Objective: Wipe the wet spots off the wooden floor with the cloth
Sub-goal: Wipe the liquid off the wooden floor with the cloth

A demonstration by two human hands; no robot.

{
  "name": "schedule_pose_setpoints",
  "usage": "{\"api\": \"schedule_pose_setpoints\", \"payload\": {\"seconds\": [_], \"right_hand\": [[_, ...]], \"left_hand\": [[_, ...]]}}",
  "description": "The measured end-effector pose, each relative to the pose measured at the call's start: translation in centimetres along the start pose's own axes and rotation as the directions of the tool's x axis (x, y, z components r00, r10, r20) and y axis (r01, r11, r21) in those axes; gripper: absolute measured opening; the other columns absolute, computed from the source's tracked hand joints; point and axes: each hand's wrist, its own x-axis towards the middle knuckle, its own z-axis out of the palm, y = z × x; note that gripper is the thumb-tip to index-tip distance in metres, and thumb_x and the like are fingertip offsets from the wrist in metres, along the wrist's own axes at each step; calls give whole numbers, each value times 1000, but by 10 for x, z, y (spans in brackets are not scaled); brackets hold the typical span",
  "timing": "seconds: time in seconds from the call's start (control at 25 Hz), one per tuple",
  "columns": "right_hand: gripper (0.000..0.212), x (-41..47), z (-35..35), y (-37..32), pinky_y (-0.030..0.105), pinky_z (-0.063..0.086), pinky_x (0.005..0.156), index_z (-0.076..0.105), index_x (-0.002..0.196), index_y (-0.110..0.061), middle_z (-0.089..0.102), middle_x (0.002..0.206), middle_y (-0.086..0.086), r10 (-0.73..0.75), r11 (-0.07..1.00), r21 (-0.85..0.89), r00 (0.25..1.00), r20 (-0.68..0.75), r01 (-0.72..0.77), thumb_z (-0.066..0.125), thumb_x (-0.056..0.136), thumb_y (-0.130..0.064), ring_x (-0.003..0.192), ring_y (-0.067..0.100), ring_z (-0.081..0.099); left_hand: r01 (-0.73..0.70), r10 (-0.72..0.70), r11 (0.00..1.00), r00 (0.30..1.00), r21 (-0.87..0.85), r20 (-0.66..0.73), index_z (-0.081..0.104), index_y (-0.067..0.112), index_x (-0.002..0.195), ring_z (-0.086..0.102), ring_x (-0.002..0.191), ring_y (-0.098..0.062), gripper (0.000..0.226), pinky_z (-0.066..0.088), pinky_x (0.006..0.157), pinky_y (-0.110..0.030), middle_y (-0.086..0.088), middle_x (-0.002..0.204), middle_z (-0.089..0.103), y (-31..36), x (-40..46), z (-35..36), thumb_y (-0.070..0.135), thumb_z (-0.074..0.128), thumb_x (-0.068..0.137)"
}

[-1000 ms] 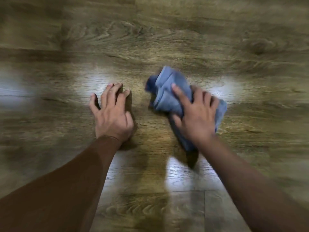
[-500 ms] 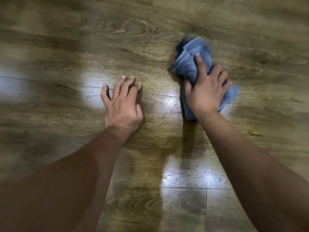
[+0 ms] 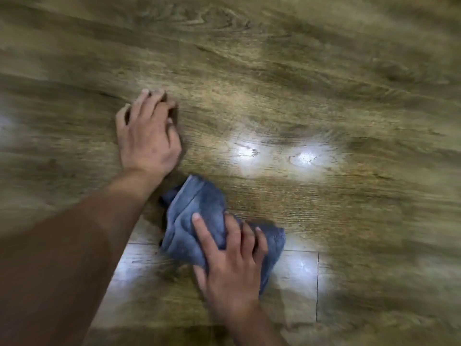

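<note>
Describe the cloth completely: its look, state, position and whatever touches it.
The cloth is blue-grey and looks like soft, towel-like fabric with a stitched hem along one edge. It is bunched and folded, not spread flat, and lies on the wooden floor across a plank seam. The right hand presses down on it with fingers spread, covering its near part. The left hand rests flat on the floor beyond it, not touching the cloth.

The cloth [image 3: 199, 221] lies on the floor [image 3: 324, 71] under the right hand [image 3: 232, 268]; the left hand [image 3: 147, 138] rests flat, farther ahead and leftward.
</note>
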Motion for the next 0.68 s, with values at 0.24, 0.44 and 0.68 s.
{"api": "schedule_pose_setpoints", "payload": {"seconds": [0.24,0.44,0.68], "right_hand": [[81,118,-19,51,54,30,97,34,151,-42,45,134,13,-32,999,23,996,-84,35,61,75,-54,106,36,44],[72,315,-33,98,57,29,99,31,149,-45,46,131,15,238,970,-25,961,-142,-244,51,81,-55,114,42,44],[68,365,-36,101,57,28,104,31,149,-44,44,133,15,285,953,-59,946,-155,-297,52,85,-53,117,41,43]], "left_hand": [[-13,13,1000,1000,19,13,60,20,123,37,144,-21,40,27,109,-46,2,148,50,-1,7,5,27,46,85],[9,-9,999,1000,40,21,58,23,120,37,143,-21,38,26,106,-45,4,147,50,4,7,5,26,47,85],[16,-22,995,998,95,54,59,22,121,38,143,-23,39,26,103,-45,2,148,50,4,8,3,27,46,84]]}}
